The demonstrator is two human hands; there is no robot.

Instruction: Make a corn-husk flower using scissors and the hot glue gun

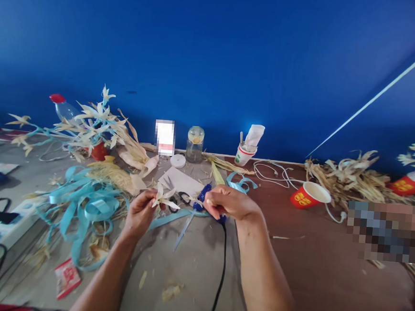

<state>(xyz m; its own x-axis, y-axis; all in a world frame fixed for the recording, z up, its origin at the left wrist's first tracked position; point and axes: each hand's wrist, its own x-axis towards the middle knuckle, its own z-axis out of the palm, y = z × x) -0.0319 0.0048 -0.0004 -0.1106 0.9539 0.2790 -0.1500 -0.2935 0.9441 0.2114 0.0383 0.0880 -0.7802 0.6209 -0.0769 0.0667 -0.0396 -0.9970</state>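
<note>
A pale corn-husk flower [165, 199] with pointed petals is pinched in the fingertips of my left hand [141, 211]. My right hand [227, 202] is closed around a blue glue gun [201, 198], much of it hidden by the fingers. Its black cord [224, 252] runs down toward the table's near edge. A small pale piece shows between the gun and the flower; I cannot tell what it is. Below and between my hands lie scissors [185, 230], partly covered. Light-blue ribbon [168, 218] passes behind my left hand.
Left are tangled blue ribbon [97, 209], husk flowers on stems [97, 123], a power strip [3, 240] and a red packet [67, 278]. Behind stand a glass jar [194, 147] and paper cup [245, 154]. Right are a red cup [308, 195], white cable [274, 172] and dried husks [345, 178].
</note>
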